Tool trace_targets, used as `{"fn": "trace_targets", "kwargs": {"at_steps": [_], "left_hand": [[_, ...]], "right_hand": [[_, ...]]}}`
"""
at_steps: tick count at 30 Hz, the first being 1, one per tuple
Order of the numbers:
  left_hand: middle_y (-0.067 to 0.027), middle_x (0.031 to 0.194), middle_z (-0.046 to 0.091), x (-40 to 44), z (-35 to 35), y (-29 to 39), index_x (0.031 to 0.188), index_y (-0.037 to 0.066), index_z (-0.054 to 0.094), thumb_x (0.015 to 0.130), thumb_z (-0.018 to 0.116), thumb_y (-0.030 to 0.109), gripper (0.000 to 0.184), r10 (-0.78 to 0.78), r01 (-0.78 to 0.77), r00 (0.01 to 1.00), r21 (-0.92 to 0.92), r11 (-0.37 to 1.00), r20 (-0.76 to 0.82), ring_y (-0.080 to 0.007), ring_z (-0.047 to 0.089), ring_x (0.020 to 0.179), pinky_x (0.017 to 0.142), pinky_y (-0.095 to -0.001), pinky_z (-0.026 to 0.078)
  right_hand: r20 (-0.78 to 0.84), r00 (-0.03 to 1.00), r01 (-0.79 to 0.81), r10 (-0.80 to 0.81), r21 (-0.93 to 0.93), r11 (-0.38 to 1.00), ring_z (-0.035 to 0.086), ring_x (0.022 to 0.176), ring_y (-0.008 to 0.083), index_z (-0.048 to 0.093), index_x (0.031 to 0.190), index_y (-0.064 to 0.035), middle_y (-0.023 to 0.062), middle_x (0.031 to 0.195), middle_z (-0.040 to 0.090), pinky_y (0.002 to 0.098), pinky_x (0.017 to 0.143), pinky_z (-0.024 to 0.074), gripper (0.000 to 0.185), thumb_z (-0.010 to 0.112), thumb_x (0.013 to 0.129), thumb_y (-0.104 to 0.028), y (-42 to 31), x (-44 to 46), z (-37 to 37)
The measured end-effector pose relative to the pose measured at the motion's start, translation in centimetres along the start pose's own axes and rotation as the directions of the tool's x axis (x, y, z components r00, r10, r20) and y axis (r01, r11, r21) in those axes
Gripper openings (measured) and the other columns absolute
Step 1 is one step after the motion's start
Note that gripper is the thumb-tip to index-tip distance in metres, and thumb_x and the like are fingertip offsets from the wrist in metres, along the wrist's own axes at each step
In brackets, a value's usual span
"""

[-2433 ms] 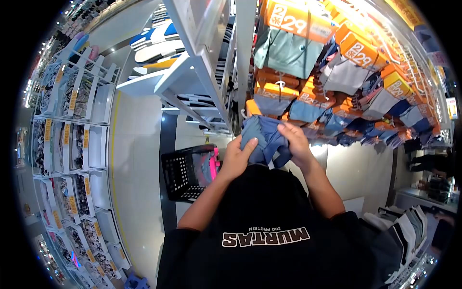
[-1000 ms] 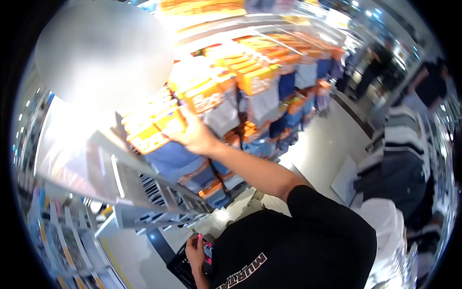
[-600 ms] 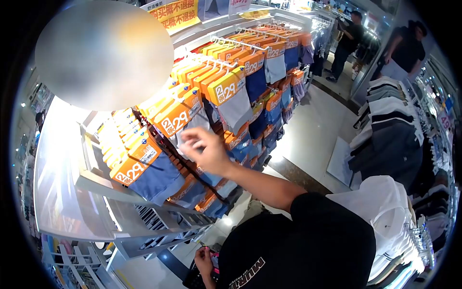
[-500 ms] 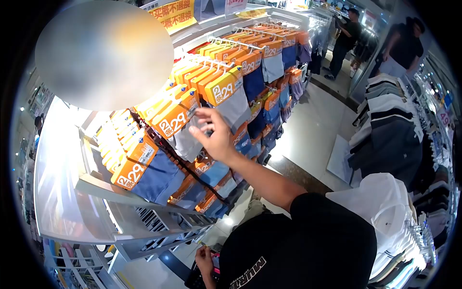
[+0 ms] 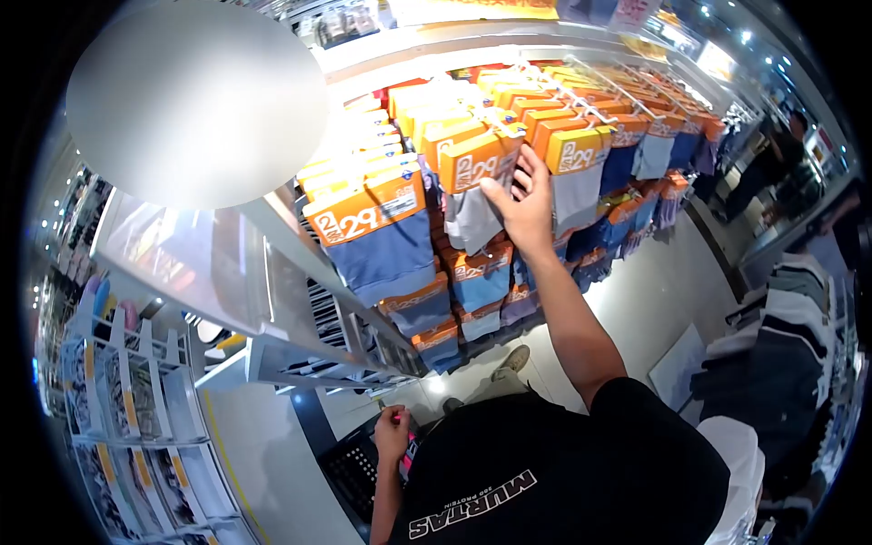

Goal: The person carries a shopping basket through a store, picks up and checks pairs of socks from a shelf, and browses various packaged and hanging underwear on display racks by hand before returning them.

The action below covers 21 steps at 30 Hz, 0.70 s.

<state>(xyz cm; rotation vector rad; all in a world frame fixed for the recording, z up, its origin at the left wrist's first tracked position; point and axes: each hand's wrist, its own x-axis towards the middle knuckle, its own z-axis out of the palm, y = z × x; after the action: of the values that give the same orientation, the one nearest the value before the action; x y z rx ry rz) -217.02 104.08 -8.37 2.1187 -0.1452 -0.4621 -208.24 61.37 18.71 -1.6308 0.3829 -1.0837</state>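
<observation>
The right hand [image 5: 530, 204] is partly open, thumb and loosely bent fingers apart, its tips at the lower right edge of an orange card [image 5: 477, 163] and the grey garment [image 5: 472, 221] hanging under it; whether they press on it or only meet its edge, I cannot tell. That grey garment hangs at the front of its row on the rack, between a blue garment [image 5: 386, 254] on the left and a light grey garment [image 5: 574, 198] under a yellow card [image 5: 581, 150] on the right. Lower down, the left hand [image 5: 392, 434] is curled by a black basket [image 5: 350, 470], near something pink [image 5: 408, 451]; its grip cannot be made out. Half a second ago the right hand was spread in front of the cards, its thumb clear of the grey garment; now it has come in to the edge. The view has turned too, bringing more of the white shelves [image 5: 136, 400] into sight. The left hand remains low beside the basket.
</observation>
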Motion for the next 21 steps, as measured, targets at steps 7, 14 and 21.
{"fn": "trace_targets", "kwargs": {"at_steps": [7,14,21], "left_hand": [[-0.0139,0.085,0.073,-0.5,-0.2,1.7,0.106,0.001,0.071,0.093,0.069,0.025,0.028,-0.009,0.009,1.000,0.013,1.000,0.015,-0.0224,0.071,0.075,0.070,-0.0340,0.055],[-0.0134,0.082,0.072,-0.5,-0.6,2.0,0.108,0.002,0.071,0.091,0.071,0.024,0.027,0.010,-0.008,0.998,-0.026,1.000,0.054,-0.0209,0.068,0.071,0.068,-0.0330,0.053],[-0.0049,0.102,0.072,0.1,-1.2,8.5,0.115,-0.002,0.067,0.098,0.067,0.014,0.023,0.129,-0.077,0.986,-0.407,0.910,0.102,-0.0084,0.063,0.091,0.082,-0.0243,0.049]], "right_hand": [[0.170,0.978,-0.180,0.122,0.382,0.907,0.061,0.107,0.0124,0.051,0.132,0.0045,0.0094,0.119,0.064,0.0272,0.093,0.0500,0.052,0.076,0.090,-0.012,-0.5,0.4,-1.1],[0.319,0.946,-0.178,0.059,0.359,0.916,0.061,0.111,0.0138,0.052,0.135,0.0040,0.0094,0.125,0.064,0.0295,0.099,0.0470,0.041,0.065,0.099,-0.012,-3.6,-0.2,-2.8],[0.263,0.948,-0.313,0.179,0.670,0.673,0.066,0.110,0.0208,0.053,0.133,0.0041,0.0139,0.124,0.065,0.0361,0.099,0.0507,0.040,0.053,0.105,-0.024,-5.0,-2.8,-7.1]]}}
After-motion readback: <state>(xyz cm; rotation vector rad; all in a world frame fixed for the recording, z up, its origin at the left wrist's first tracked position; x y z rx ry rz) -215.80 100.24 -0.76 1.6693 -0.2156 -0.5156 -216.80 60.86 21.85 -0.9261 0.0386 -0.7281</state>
